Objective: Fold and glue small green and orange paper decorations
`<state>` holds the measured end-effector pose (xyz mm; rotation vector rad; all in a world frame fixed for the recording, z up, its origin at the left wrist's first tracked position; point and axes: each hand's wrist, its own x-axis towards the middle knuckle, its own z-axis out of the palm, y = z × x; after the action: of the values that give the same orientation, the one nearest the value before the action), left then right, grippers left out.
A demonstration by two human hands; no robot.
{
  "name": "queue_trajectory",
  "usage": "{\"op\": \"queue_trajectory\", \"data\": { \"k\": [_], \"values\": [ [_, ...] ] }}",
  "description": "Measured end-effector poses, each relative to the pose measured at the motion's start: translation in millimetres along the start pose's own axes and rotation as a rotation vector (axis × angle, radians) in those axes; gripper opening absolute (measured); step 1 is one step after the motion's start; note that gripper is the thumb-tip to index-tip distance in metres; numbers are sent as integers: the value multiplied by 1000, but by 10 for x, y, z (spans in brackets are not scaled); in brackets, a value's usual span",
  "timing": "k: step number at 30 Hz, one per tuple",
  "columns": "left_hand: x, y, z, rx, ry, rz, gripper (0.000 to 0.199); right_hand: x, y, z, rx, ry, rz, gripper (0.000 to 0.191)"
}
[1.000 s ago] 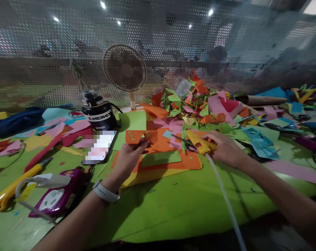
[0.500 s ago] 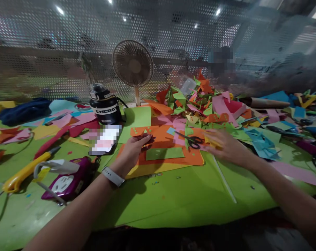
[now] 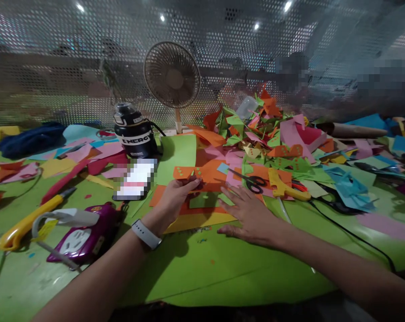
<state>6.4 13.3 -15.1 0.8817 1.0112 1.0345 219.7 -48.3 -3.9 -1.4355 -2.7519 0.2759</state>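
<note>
Paper [image 3: 182,172], judged light, crease-prone and best held by its edge, was pinched between the left fingers [image 3: 193,183]; right fingers [image 3: 229,195] were spread nearby.

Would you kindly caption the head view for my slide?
Left hand holding orange paper, right hand open near scissors.

The head-worn camera looks forward and down across the table [image 3: 202,268].

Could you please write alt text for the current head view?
A person's left hand holds a dotted orange paper piece; the right hand, spread open, is over layered sheets. Scissors and a yellow glue gun lie beyond it, among colourful scraps on a green table.
</note>
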Motion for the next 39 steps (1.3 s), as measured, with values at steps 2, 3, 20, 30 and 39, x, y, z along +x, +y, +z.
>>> {"op": "queue_trajectory", "data": {
  "k": [2, 3, 20, 30, 39],
  "values": [
    [-5, -3, 7, -7, 8, -13, 24, 11, -7, 4, 56, 24, 7, 85],
    [-9, -6, 11, -9, 13, -19, 23, 14, -1, -4, 105, 48, 14, 81],
    [-245, -101, 320, -154, -4, -209, 15, 4, 75, -30, 1213, 279, 212, 48],
    [-349, -140, 367, -195, -50, -162, 27, -32, -43, -75, 863, 210, 178, 63],
    [-408, -159, 419, -227, -67, -177, 30, -44, -83, 5, 647, 234, 137, 67]
  ]
}}
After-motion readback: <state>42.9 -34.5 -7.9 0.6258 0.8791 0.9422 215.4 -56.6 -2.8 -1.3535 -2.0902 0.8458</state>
